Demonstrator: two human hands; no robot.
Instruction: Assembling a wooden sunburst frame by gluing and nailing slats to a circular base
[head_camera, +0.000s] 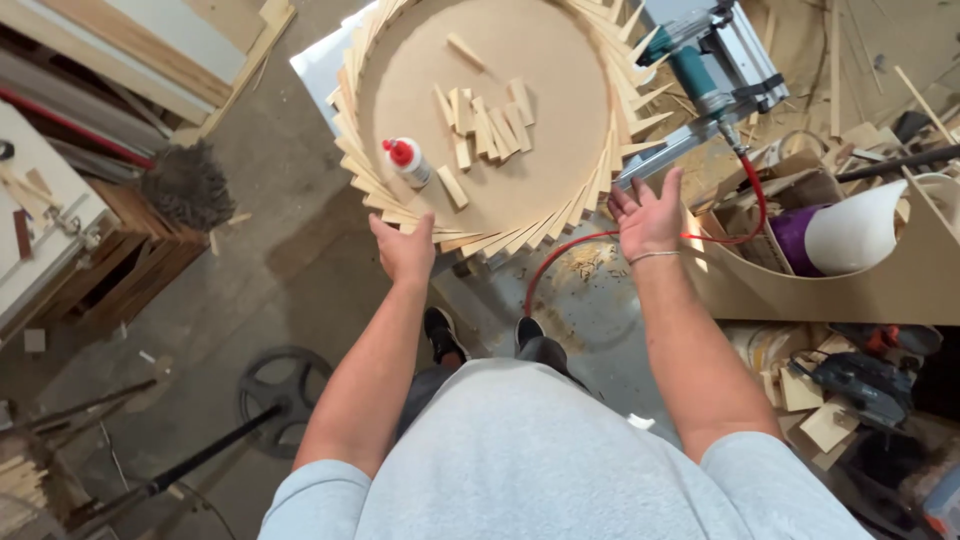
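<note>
Looking straight down at a shop bench here: the left hand (404, 250) is clamped over the near edge of the disc (480, 110), fingers curled onto the fan of slats (560, 225) that sticks out all round its rim, while the right hand (648, 215) floats just off the rim at the right with its fingers spread wide, holding nothing. The disc sits flat on the bench right in front of the person, a big round board with that spiky wooden ring glued around it. My guess is it's stiff and fairly weighty for its size, but the slat tips look thin and pointy, so they'd likely snap or pop loose if you levered on them; better to grip under the board edge, one hand on each side. On top there's a glue bottle (408, 162) with a red cap lying near the left hand, and a loose pile of blocks (488, 125) that would slide off if it tipped. Past the right hand a nailer (712, 62) rests by the rim, its red hose (600, 245) looping down below the disc.
</note>
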